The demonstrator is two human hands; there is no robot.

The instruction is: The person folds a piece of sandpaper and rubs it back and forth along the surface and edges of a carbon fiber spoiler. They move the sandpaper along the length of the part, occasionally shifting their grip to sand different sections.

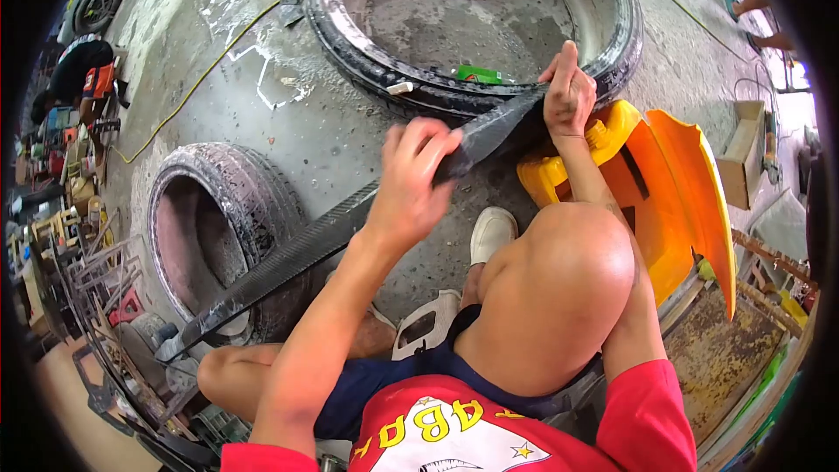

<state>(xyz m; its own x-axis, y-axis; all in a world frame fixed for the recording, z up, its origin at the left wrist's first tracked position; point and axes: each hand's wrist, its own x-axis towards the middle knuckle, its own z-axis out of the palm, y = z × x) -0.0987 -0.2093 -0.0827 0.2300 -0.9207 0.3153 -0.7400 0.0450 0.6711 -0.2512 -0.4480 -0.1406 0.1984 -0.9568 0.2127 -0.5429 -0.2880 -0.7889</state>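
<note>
A long black strip with a carbon-fibre weave (301, 249) runs slantwise from the lower left, past the smaller tyre (280, 197), up to the edge of the large tyre (336, 22). My right hand (570, 100) grips its upper end, thumb pointing up. Partway along, my left hand (415, 175) is closed over the strip, blurred by motion. Something dark shows under its fingers, too smeared to name. On the large tyre's near side sit a green packet (479, 75) and a small white piece (400, 88).
An orange and yellow plastic panel (677, 201) stands right of my knee. A yellow cord (188, 92) crosses the concrete floor. Frames and tools clutter the left side (96, 271). Another person (83, 79) bends at the far left; someone's legs (760, 22) show at upper right.
</note>
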